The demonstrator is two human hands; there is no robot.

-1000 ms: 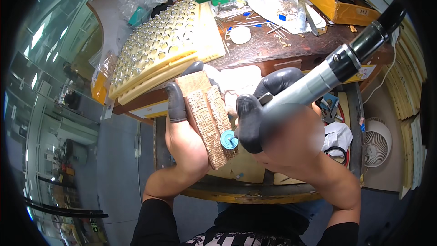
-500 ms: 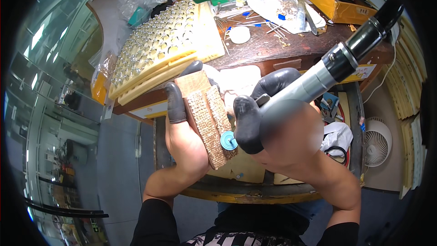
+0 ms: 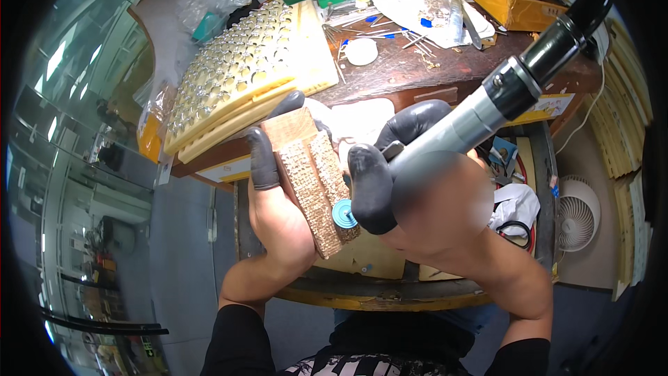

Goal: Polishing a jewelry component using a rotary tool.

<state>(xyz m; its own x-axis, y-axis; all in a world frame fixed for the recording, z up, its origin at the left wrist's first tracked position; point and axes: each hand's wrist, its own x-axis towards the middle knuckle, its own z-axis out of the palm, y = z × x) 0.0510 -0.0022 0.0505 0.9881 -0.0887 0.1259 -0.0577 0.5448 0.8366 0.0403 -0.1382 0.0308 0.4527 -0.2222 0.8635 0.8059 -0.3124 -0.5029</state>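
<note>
From where I stand, the person holds the wooden block (image 3: 291, 127) above the pulled-out drawer (image 3: 362, 299), clear of the bench's near edge. The left hand (image 3: 280, 226) grips it by its sides, black-covered thumb along the left side, other fingers mostly hidden behind; the spread is just the block's width. Two gold-coloured studded rows (image 3: 304, 191) run along its face, leaving the end toward the bench bare.

The right hand (image 3: 431, 202) is wrapped around a grey handpiece (image 3: 452, 129), its covered fingers closed narrowly near the tip. A small blue disc (image 3: 344, 214) there overlaps the right row near the block's edge closest to the person. Whether it presses or only hovers, I can't tell.

As for progress, I judge the work to be under way, with the disc placed at the row. Both rows look equally rough where they show, so I can't separate finished stretches from those left; part is hidden behind disc and fingers.

On the bench (image 3: 410, 73), a pale tray (image 3: 223, 121) full of round, shiny pieces overhangs the left front corner, apart from both hands. A white bag (image 3: 515, 209) lies at the drawer's right edge.
</note>
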